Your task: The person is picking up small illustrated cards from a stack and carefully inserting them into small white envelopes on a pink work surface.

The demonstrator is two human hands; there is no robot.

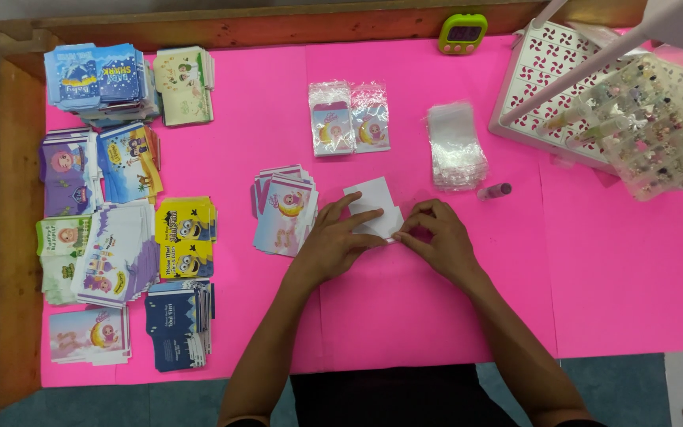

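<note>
A pink surface (626, 269) carries stacks of printed cards along its left side: blue ones (100, 79) at the far corner, a cream stack (185, 96) beside them, purple and blue stacks (96, 166) below, a yellow stack (186, 237) with cartoon figures, pale green and lilac cards (92, 257) fanned next to it, and a dark blue stack (177, 324) nearest the person. Two clear sleeves with cards inside (349, 117) lie side by side toward the far edge, a pile of empty clear sleeves (456, 145) to their right, and a small pink tube (496, 190) just beside that pile. A green timer (462, 33) sits at the far edge, and a white lattice tray (547, 71) stands at the right corner. Near the middle, a loose pile of pink-and-white cards (284, 209) lies just left of the left hand (333, 241), which rests flat with fingers spread on a white card (371, 199). The right hand (436, 237) pinches the card's near right corner with curled fingertips
</note>
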